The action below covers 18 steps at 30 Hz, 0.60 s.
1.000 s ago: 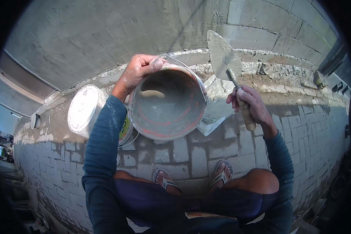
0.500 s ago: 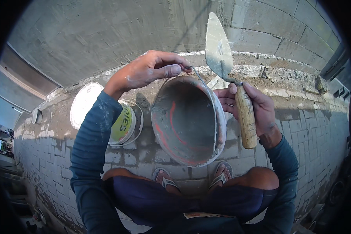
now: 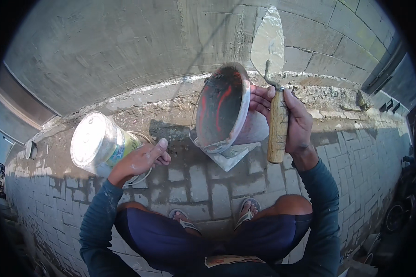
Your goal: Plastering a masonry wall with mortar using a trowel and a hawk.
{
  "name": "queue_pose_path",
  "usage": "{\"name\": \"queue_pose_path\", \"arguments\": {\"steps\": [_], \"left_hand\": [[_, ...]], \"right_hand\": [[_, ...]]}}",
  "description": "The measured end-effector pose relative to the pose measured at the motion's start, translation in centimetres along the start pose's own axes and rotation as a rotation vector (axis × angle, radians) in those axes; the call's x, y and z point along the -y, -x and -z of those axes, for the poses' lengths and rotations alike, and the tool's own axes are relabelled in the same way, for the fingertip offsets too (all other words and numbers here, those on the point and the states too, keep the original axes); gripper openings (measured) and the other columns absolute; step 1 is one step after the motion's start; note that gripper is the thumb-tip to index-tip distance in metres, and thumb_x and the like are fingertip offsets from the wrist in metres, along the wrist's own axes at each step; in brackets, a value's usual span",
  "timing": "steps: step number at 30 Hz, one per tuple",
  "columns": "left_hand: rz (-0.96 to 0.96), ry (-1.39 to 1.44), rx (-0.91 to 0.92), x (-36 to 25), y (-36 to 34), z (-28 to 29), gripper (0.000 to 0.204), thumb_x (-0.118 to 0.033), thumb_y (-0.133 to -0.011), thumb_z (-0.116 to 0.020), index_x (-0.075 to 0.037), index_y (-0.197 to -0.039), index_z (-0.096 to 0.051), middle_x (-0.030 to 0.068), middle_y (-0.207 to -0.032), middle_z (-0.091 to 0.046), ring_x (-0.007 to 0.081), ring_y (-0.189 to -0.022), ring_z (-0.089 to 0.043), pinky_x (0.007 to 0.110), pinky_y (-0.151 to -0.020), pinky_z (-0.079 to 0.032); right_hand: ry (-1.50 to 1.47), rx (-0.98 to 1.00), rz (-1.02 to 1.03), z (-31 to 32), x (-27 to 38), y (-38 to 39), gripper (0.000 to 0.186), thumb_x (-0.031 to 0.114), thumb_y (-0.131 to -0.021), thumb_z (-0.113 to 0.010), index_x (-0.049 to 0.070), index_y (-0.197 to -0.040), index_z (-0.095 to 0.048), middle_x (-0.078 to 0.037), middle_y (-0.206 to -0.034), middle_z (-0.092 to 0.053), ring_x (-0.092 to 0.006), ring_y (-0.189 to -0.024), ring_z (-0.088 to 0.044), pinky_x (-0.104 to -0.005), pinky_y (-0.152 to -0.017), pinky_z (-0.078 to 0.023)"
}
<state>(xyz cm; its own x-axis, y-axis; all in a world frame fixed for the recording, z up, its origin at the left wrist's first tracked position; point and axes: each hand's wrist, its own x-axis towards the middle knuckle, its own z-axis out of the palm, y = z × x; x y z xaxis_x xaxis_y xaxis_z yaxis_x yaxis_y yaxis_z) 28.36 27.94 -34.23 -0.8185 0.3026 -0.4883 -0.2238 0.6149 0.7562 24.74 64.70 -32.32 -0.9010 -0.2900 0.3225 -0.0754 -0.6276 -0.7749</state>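
Note:
My right hand (image 3: 298,121) grips a pointed trowel (image 3: 277,124) by its wooden handle. The wet, grey-smeared blade points up toward the wall. Fingers of that same hand also reach the outer right rim of a mortar-coated bucket (image 3: 256,125), which leans with its mouth facing left. Grey residue and reddish streaks show inside it; its depth is partly hidden. The wire handle (image 3: 192,121) hangs at the bucket's left side. My left hand (image 3: 145,159) is apart from it, loosely curled with thumb raised and nothing visible in it, beside a white pail (image 3: 88,138).
A pale slab (image 3: 233,157) lies under the tilted bucket. Behind runs a grey plastered wall (image 3: 138,51) with a rough ledge and rubble at its foot. Block paving (image 3: 198,182) covers the ground around my sandalled feet. A broken block (image 3: 364,100) sits at the right.
My left hand has let go of the wire handle and moved down and left. The bucket has moved away from me and turned its mouth leftward. The trowel stays in my right hand.

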Motion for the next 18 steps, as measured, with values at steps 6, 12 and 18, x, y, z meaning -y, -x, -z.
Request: {"name": "queue_pose_path", "arguments": {"steps": [6,12,18], "left_hand": [[0.197,0.989,0.207,-5.4,-3.4,-7.9,0.081,-0.066,-0.098,-0.035,0.007,-0.129,-0.050,0.0234,-0.124,-0.060,0.0300,-0.115,-0.060,0.041,-0.100,-0.047],[-0.379,1.516,-0.445,-5.8,-7.4,-4.0,0.049,-0.019,-0.091,-0.057,0.008,-0.131,-0.046,0.0213,-0.123,-0.057,0.0323,-0.118,-0.056,0.043,-0.106,-0.044],[-0.662,1.110,-0.564,-6.2,-5.8,0.3,0.042,0.002,-0.081,-0.053,0.006,-0.122,-0.051,0.0182,-0.114,-0.063,0.0268,-0.101,-0.064,0.038,-0.093,-0.052]], "right_hand": [[0.059,0.113,0.098,-1.3,0.6,-2.0,0.038,0.030,-0.105,-0.037,-0.004,-0.109,-0.053,-0.026,-0.128,-0.056,-0.0306,-0.115,-0.060,-0.0445,-0.107,-0.043],[0.029,0.143,0.031,-2.8,1.7,-0.9,0.039,0.032,-0.105,-0.038,-0.004,-0.110,-0.052,-0.029,-0.125,-0.057,-0.0359,-0.116,-0.060,-0.0457,-0.100,-0.050],[0.520,0.011,-0.522,2.3,4.7,1.9,0.043,0.040,-0.104,-0.045,-0.001,-0.103,-0.054,-0.014,-0.093,-0.064,-0.0155,-0.058,-0.064,-0.0262,-0.048,-0.053]]}}
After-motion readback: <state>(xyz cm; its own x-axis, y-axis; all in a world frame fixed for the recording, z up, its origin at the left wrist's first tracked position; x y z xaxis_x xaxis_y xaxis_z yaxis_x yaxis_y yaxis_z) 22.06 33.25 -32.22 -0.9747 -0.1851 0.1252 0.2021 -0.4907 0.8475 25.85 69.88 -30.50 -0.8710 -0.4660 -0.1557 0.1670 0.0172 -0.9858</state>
